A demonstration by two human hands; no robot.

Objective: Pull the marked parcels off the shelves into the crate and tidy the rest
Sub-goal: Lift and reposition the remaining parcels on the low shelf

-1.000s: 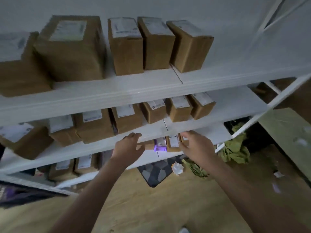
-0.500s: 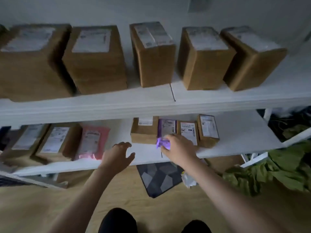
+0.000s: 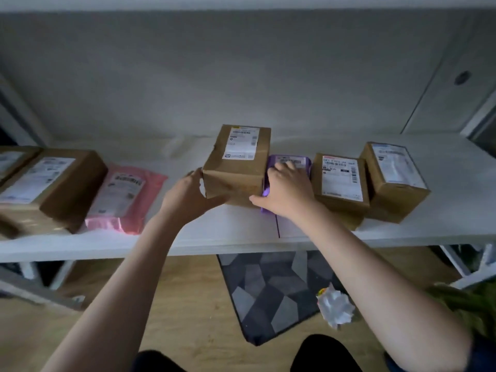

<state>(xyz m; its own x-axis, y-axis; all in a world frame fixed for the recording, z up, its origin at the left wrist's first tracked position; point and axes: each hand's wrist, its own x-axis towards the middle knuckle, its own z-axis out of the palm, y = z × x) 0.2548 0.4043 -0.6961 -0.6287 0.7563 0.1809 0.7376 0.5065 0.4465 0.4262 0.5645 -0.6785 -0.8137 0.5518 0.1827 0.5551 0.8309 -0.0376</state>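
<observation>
In the head view, a white shelf (image 3: 402, 232) is seen from above and in front, and the purple parcel (image 3: 291, 160) serves as the landmark. It lies flat on the shelf with its long axis running from the front edge toward the back wall, wedged between the tall brown box (image 3: 236, 167) touching its left side and a lower brown box (image 3: 341, 181) just to its right. A further brown box (image 3: 394, 181) stands right of that one. Well to the left of the purple parcel a pink mailer (image 3: 123, 197) lies flat, with a large brown box (image 3: 51, 183) beside it.

The right hand (image 3: 287, 189) is laid directly on top of the purple parcel, fingers together and curled over its label, thumb reaching left against the front of the tall box; whether the parcel is actually gripped cannot be told. The left hand (image 3: 188, 200) is cupped open against the tall box's lower left corner, steadying or shifting it.

The right hand is clearly the nearer one. The parcel is judged to be freed best by being drawn along its long axis, straight toward the person, while the tall box is held aside. No crate is visible.
</observation>
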